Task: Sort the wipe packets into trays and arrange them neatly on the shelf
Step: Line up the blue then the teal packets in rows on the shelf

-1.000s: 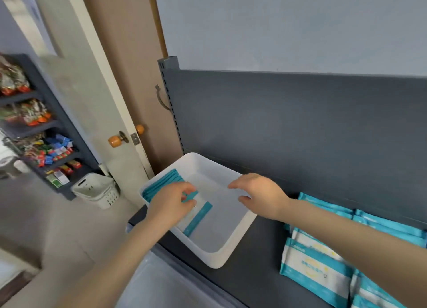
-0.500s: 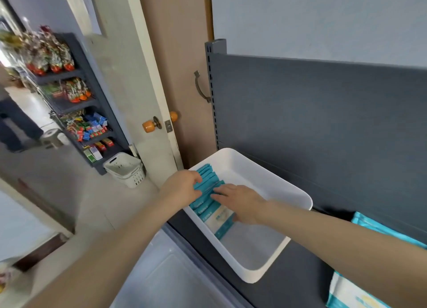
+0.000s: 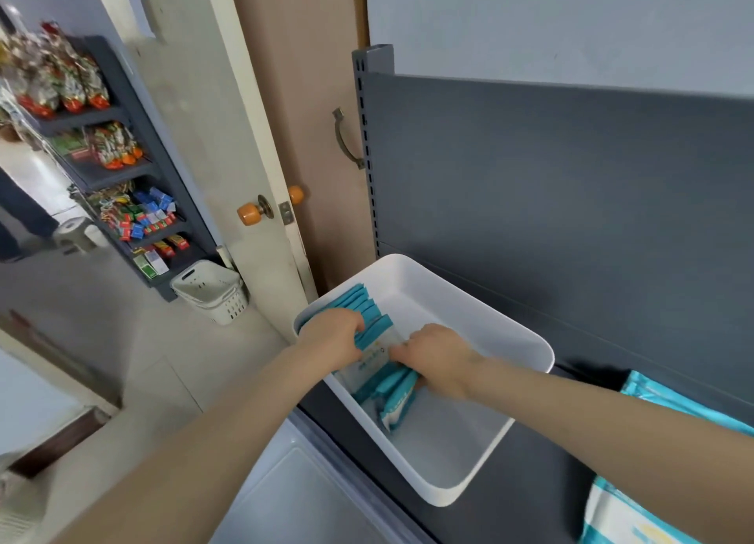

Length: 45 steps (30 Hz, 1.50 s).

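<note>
Now the person is packing the wipe packets (image 3: 369, 319) upright at the left end of the white tray (image 3: 449, 299), itself at the left end of the shelf (image 3: 551, 482). The left hand (image 3: 332, 335) is holding the standing row with curled fingers; the right hand (image 3: 436, 358) is gripping the leaning ones. Next, I think, these are needing a push upright, then the loose packets (image 3: 612, 515) at the right.

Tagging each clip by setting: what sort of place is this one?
Probably a small shop: a dark metal display shelf with a slotted upright, a rack of packaged snacks past the door, and identical wipe packets in a white tray.
</note>
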{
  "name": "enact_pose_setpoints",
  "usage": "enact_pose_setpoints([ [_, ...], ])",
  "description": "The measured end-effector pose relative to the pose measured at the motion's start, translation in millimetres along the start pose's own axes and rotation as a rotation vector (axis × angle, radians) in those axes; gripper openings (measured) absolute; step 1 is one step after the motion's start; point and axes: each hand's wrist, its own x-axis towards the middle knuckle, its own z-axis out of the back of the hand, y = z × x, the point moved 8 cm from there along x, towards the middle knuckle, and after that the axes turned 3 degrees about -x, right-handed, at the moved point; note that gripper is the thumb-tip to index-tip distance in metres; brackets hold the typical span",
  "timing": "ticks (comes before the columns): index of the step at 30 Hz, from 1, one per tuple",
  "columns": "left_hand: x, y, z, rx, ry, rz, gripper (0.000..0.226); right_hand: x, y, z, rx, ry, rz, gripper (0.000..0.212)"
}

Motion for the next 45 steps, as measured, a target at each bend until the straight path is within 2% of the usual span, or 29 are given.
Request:
enact_pose_setpoints([
  [4,2.7,-8.3,-2.8,0.044,0.031,0.041,0.039,-19.7,-26.3,18.3,0.052,-0.086,-0.09,0.02],
  [10,0.8,-20.4,-12.7,0.206,0.009,0.106,0.055,-55.5,-52.0,53.2,0.186,-0.28,-0.229,0.024],
  [17,0.1,-30.7,-19.9,0.276,0.044,0.131,0.046,-102.2,-66.4,68.6,0.232,-0.41,-0.358,0.026],
  [24,-11.6,-32.9,-29.6,0.086,0.031,0.088,0.042,-168.9,-84.2,78.5,0.225,-0.44,-0.531,0.03],
  [27,-17.2,-32.1,-20.0,0.008,-0.002,0.101,0.038,-203.3,-93.0,76.8,0.234,-0.404,-0.634,0.031],
  [30,-23.2,-37.7,15.4,-0.079,-0.112,0.102,0.042,-236.4,-101.4,69.8,0.276,-0.354,-0.741,0.032],
  [33,-38.9,-64.6,61.1,-0.205,-0.251,0.037,0.048,-265.1,-102.9,55.5,0.321,-0.285,-0.835,0.034],
  [36,-60.3,-105.9,91.6,-0.355,-0.339,-0.095,0.039,-286.9,-94.9,35.8,0.393,-0.206,-0.885,0.036],
  [41,-90.7,-177.0,87.0,-0.487,-0.238,-0.308,0.034,-310.8,-62.8,-10.0,0.512,0.013,-0.864,0.041],
  [45,-99.7,-210.1,52.7,-0.545,-0.105,-0.378,0.033,-323.4,-30.6,-49.2,0.585,0.158,-0.794,0.034],
])
